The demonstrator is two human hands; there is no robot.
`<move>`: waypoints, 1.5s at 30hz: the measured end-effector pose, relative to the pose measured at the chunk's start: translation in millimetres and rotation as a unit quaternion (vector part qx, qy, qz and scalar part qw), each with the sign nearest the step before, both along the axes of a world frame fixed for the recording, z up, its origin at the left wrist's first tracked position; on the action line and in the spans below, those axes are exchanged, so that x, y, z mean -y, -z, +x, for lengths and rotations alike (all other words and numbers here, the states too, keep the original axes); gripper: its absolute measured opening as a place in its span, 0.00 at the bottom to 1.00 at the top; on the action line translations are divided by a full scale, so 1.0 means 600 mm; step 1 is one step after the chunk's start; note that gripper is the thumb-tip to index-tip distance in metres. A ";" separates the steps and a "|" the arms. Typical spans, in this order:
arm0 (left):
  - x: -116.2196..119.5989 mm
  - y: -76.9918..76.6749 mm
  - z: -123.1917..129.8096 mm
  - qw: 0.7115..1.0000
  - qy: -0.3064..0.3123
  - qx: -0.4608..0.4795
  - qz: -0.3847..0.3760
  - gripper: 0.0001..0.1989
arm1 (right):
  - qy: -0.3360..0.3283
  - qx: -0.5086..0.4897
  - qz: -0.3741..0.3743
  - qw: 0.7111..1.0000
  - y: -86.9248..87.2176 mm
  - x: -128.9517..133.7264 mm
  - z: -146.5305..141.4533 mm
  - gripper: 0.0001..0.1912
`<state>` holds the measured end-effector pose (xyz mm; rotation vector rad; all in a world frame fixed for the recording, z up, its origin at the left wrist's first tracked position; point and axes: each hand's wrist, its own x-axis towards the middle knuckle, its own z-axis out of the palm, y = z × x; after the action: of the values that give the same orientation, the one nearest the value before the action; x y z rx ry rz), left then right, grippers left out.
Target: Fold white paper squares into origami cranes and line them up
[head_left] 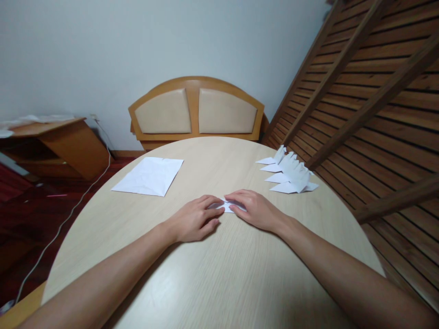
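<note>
A small folded piece of white paper (227, 208) lies on the table in front of me, mostly covered by my fingers. From the left side, my left hand (200, 217) presses on it, with the fingertips at its left half and the thumb bent nearer to me. My right hand (256, 210) holds the right half, its thumb and fingers pinching around the edge. The fingertips of both hands almost meet at the paper's middle. How the paper is folded underneath is hidden.
The round wooden table (206, 274) carries a stack of white paper sheets (149, 176) at the left and a row of several folded paper figures (291, 171) at the right. Beyond stand a headboard (197, 109), a wooden slatted panel (370, 114) and a low cabinet (68, 146).
</note>
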<state>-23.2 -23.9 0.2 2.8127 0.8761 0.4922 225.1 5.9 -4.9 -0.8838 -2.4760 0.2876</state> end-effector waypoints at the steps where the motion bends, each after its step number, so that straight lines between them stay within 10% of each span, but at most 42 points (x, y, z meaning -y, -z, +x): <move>1: 0.000 0.001 -0.001 1.000 -0.008 -0.001 0.003 0.19 | -0.013 0.013 -0.004 1.000 -0.001 0.002 -0.001 0.17; 22: -0.006 0.016 -0.013 0.992 -0.064 -0.104 -0.030 0.30 | 0.007 0.130 -0.077 0.989 0.014 0.028 0.009 0.41; 45: -0.018 0.013 -0.004 0.998 -0.044 0.018 0.037 0.11 | -0.006 -0.027 -0.032 0.999 0.000 0.006 -0.019 0.08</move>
<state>-25.5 -13.0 -7.5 2.8316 0.9976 0.5967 213.8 2.5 -5.1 -0.8771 -2.4349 0.3920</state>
